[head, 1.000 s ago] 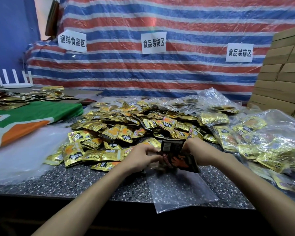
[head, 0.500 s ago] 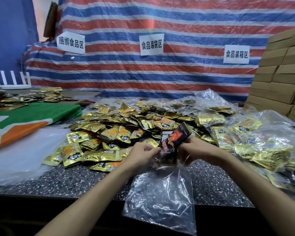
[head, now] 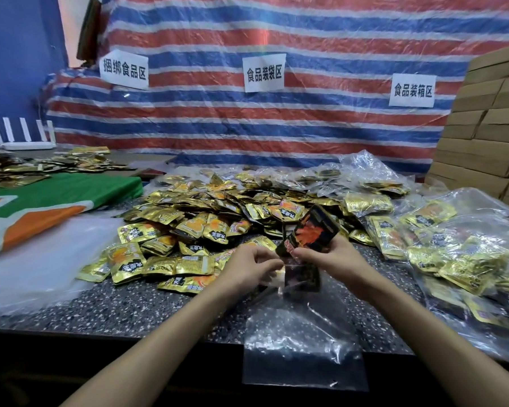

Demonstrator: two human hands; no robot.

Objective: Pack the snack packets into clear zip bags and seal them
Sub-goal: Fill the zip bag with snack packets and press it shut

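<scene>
A clear zip bag [head: 303,342] hangs over the front edge of the speckled table [head: 130,306]. My left hand [head: 249,268] pinches the bag's mouth on its left side. My right hand [head: 326,254] grips a black and orange snack packet [head: 312,233], tilted, with its lower end at the bag's mouth. Another dark packet [head: 301,277] shows through the top of the bag. A big heap of gold snack packets [head: 194,218] lies just beyond both hands.
Filled clear bags of gold packets [head: 459,251] pile up on the right. Cardboard boxes [head: 482,148] are stacked at far right. A green and orange cloth [head: 50,207] and clear plastic sheet [head: 41,265] lie left. A striped tarp [head: 276,113] with paper signs covers the back.
The bag was lifted off the table by its mouth and now hangs over the edge. One dark packet went inside it, and my right hand raised another packet above the opening.
</scene>
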